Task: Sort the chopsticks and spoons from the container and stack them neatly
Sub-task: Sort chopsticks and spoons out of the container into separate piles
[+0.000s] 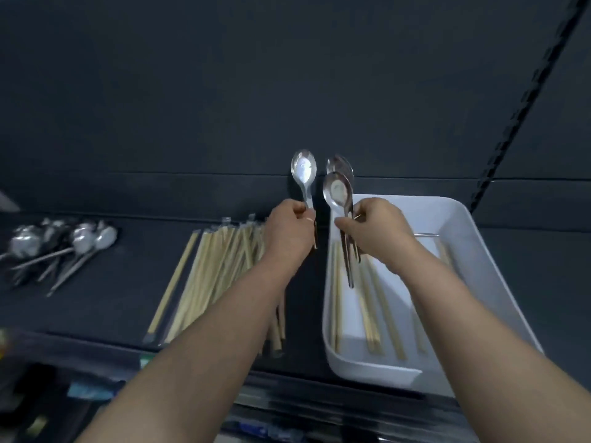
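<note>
Head view, looking down my own two forearms onto the dark worktop (112,308). My left grip (291,225) is closed round the handle of a single spoon (303,169), thumb and fingers pinching it just below the neck, so the bowl stands upright above the fist with its hollow facing me. Just beside it, not touching, my right grip (377,228) holds a bunch of spoons (337,191) by their handles. The bowls overlap at the top and the handles hang down past the fingers over the container. I count two bowls clearly and perhaps a third behind them; the blur won't let me settle it.

The white container (367,367) sits on the worktop to the right, under my right forearm. Loose chopsticks (372,318) lie lengthwise on its floor.

To the left of the container, partly under my left forearm, is the sorted chopstick pile (211,266), laid roughly parallel and fanning a little at the far end. Well apart, at the far left, the spoon heap (80,241) lies with bowls bunched together and handles splayed towards me.
</note>
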`<state>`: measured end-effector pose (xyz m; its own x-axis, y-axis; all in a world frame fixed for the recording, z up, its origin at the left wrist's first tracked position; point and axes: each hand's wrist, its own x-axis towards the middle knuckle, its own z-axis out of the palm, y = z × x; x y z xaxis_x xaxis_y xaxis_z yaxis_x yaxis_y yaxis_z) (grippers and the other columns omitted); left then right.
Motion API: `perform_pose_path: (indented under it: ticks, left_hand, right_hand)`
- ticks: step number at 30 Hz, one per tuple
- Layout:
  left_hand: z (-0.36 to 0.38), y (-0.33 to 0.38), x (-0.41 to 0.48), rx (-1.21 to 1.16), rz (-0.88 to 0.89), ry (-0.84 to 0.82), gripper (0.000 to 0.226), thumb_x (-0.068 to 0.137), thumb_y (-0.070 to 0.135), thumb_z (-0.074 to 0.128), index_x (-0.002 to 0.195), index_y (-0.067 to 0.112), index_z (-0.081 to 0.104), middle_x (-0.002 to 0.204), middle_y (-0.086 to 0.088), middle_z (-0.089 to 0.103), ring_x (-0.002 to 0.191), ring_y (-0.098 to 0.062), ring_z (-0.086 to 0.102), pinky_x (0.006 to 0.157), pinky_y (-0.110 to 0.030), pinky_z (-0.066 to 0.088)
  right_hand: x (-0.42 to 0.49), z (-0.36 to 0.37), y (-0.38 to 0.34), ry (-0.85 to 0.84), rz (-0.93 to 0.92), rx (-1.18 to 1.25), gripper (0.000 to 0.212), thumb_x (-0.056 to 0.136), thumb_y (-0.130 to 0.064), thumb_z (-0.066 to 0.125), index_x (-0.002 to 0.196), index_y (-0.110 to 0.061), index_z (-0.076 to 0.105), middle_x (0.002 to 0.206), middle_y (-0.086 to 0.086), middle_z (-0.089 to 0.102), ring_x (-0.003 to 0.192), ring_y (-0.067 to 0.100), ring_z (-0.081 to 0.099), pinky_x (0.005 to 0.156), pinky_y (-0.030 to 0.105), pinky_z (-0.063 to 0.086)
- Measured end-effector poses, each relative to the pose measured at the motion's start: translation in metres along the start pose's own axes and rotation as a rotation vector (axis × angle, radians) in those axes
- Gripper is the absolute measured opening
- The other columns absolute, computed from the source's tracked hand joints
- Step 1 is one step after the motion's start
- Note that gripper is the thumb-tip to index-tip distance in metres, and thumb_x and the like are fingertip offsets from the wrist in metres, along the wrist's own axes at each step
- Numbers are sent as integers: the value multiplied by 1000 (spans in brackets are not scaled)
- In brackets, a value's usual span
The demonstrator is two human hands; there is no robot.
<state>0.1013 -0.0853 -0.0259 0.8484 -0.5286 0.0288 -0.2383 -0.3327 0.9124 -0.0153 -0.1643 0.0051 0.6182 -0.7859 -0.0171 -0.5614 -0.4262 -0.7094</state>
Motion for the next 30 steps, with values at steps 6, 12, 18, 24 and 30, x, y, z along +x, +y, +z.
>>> perform_pose_path:
  ticks: [6,12,18,24,30]
  left_hand:
    - [-147,-85,23,96,-132,165,11,89,23,60,83,16,65,81,-4,68,84,-28,67,77,-42,56]
    - [-309,-170,51,203,-257,240,24,93,22,54,75,9,64,63,-4,63,65,-24,61,59,-31,46]
    - [-418,-225,91,411,-355,219,38,93,25,55,57,12,48,59,-8,53,67,-30,54,59,-30,36]
    - [-452,-249,123,539,-336,123,23,93,24,52,88,11,72,89,-10,70,88,-32,64,74,-35,52]
    - [-456,-255,133,681,-217,133,23,95,25,51,107,14,68,105,-7,66,96,-28,62,75,-33,49]
  right_hand:
    - [-2,127,-110,-271,-162,-71,29,85,-34,65,66,-13,58,65,0,58,67,19,58,54,27,39]
    - [0,275,-217,-407,-133,-62,23,83,-29,67,68,-12,59,63,0,61,54,16,61,48,24,47]
    - [11,379,-288,-478,-17,-3,24,83,-20,67,63,-12,55,69,5,61,65,22,65,64,36,60]
    - [25,437,-316,-418,36,47,25,87,-26,65,68,-11,59,76,9,66,67,24,68,64,35,60]
    - [30,447,-332,-429,-98,-365,33,91,-47,49,93,-19,67,87,2,62,84,23,60,66,27,43]
